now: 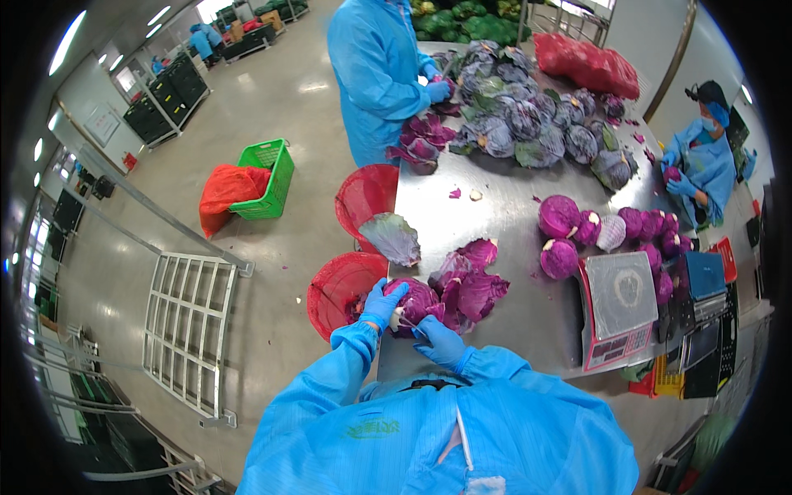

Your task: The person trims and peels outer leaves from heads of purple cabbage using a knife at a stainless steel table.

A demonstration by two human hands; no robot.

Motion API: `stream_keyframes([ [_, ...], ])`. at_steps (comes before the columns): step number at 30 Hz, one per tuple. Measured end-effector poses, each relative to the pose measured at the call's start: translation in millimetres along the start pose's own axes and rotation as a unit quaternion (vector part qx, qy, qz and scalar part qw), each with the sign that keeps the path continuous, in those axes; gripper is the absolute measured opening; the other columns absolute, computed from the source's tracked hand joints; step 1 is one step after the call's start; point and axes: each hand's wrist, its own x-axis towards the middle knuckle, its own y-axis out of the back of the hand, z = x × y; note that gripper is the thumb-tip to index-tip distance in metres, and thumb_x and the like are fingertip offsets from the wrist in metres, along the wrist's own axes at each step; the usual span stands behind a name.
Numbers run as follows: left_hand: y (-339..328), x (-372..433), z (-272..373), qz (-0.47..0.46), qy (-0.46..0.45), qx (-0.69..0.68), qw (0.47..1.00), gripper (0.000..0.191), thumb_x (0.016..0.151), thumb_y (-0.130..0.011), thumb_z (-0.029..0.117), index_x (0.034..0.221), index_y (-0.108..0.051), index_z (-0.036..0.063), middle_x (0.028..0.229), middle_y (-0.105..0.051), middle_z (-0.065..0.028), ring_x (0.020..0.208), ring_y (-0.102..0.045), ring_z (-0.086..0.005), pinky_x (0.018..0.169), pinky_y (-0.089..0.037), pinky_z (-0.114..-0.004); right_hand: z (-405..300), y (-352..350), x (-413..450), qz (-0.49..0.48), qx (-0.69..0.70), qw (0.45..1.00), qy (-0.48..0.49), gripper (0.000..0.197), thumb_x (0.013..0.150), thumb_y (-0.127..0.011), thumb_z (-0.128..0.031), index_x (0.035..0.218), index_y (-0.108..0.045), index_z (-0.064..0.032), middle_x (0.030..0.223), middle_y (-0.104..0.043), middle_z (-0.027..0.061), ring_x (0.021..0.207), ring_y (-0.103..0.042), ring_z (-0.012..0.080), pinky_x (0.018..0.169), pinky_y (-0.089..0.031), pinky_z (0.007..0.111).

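Note:
In blue gloves, my left hand (382, 302) steadies a red cabbage (422, 301) at the near left edge of the steel table (513, 322). My right hand (443, 344) grips a small knife (406, 321), its thin blade against the pale stem end of that cabbage; the handle is hidden in my fingers. Loose purple outer leaves (476, 294) lie just beyond the cabbage and partly touch it. A grey-green leaf (392, 238) rests farther off, overhanging the table's left edge.
Red mesh-lined bins (331, 281) stand along the left edge. Untrimmed cabbages (523, 117) are heaped at the back, trimmed ones (559, 216) to the right beside a weighing scale (620, 288). Co-workers (377, 80) handle cabbages at the far left and right. A green crate (266, 185) sits on the floor.

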Motion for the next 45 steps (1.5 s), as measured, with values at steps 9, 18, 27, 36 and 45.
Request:
stream_keyframes([
  [9, -4.9, -18.0, 18.5, 0.038, -0.044, 0.097, 0.994, 0.073, 0.071, -0.071, 0.041, 0.122, -0.043, -0.0031, 0.116, -0.053, -0.0189, 0.106, -0.052, -0.0255, 0.091, -0.041, -0.032, 13.0, 40.5, 21.6, -0.022, -0.162, 0.978, -0.131, 0.072, 0.072, -0.069, -0.033, 0.13, -0.036, -0.0055, 0.125, -0.044, 0.0154, 0.111, -0.048, 0.0305, 0.091, -0.042, 0.036],
  [18, -3.0, 0.4, 4.7, 0.043, -0.032, 0.03, 0.998, 0.082, 0.07, -0.068, 0.048, 0.126, -0.039, -0.004, 0.12, -0.05, -0.0236, 0.111, -0.05, -0.0323, 0.093, -0.039, -0.035, 65.5, 48.3, -21.0, 0.022, -0.048, 0.992, -0.117, 0.053, 0.075, -0.065, -0.022, 0.122, -0.045, -0.0072, 0.114, -0.053, 0.014, 0.092, -0.058, 0.0294, 0.08, -0.047, 0.035],
  [27, -15.9, -14.2, 23.7, -0.011, -0.129, 0.305, 0.943, 0.097, 0.065, -0.071, 0.049, 0.128, -0.026, -0.0083, 0.123, -0.04, -0.0306, 0.112, -0.043, -0.0423, 0.093, -0.038, -0.042, 1.5, 23.8, 28.6, 0.1, -0.12, 0.987, -0.047, 0.064, 0.069, -0.069, -0.02, 0.127, -0.043, -0.0097, 0.122, -0.048, 0.0116, 0.112, -0.044, 0.0291, 0.091, -0.041, 0.035],
  [36, -6.1, -4.8, 18.4, -0.082, -0.195, 0.518, 0.829, 0.09, 0.069, -0.068, 0.047, 0.132, -0.028, -0.0048, 0.128, -0.037, -0.0286, 0.118, -0.04, -0.0389, 0.098, -0.035, -0.04, 12.0, 30.1, 46.3, 0.076, -0.055, 0.994, -0.05, 0.042, 0.062, -0.072, -0.018, 0.096, -0.05, -0.0042, 0.094, -0.046, 0.0144, 0.091, -0.048, 0.0312, 0.08, -0.042, 0.038],
  [45, -16.6, -4.2, 36.2, -0.042, -0.07, 0.293, 0.953, 0.092, 0.072, -0.062, 0.054, 0.132, -0.027, -0.0048, 0.128, -0.038, -0.0278, 0.119, -0.039, -0.0371, 0.097, -0.035, -0.039, 23.1, 27.4, 23.1, -0.014, -0.128, 0.989, -0.076, 0.035, 0.068, -0.071, -0.019, 0.093, -0.05, -0.0059, 0.085, -0.049, 0.0145, 0.077, -0.053, 0.0323, 0.069, -0.045, 0.039],
])
